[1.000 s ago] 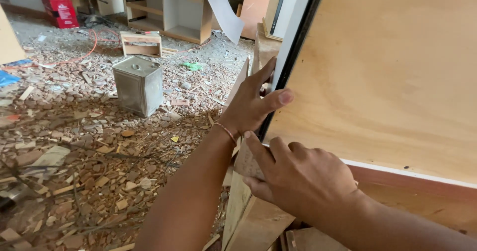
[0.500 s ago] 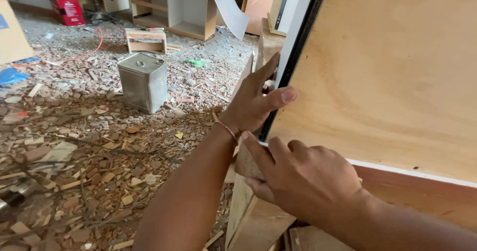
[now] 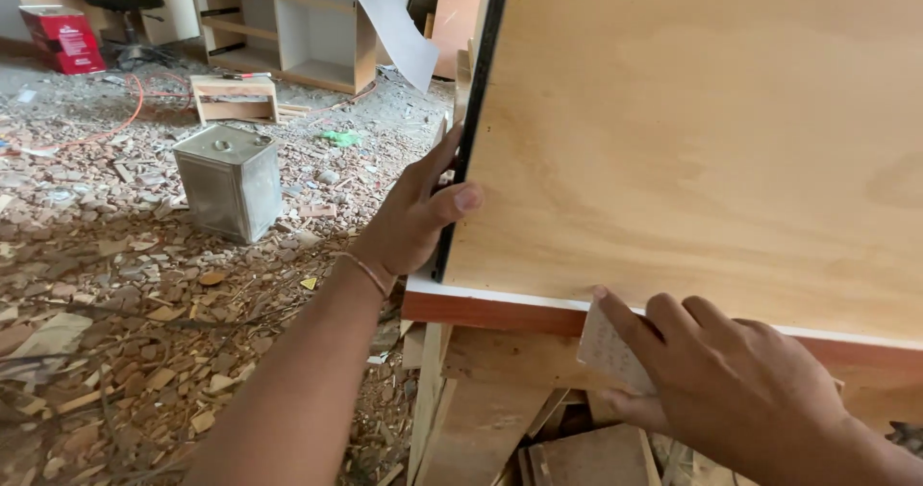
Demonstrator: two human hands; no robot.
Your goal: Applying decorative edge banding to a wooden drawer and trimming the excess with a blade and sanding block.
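Plywood panel (image 3: 692, 130) lies flat before you on stacked timber; your left hand (image 3: 409, 222) grips its black-edged side, thumb on top; your right hand (image 3: 740, 390) pinches a sandpaper piece (image 3: 608, 349) against the front edge (image 3: 500, 308); sanding appears in hand; next, stroke along it with even pressure.

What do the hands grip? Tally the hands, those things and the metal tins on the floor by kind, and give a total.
hands: 2 (left hand, right hand)
panel: 1
sandpaper: 1
tin: 1
Total: 5
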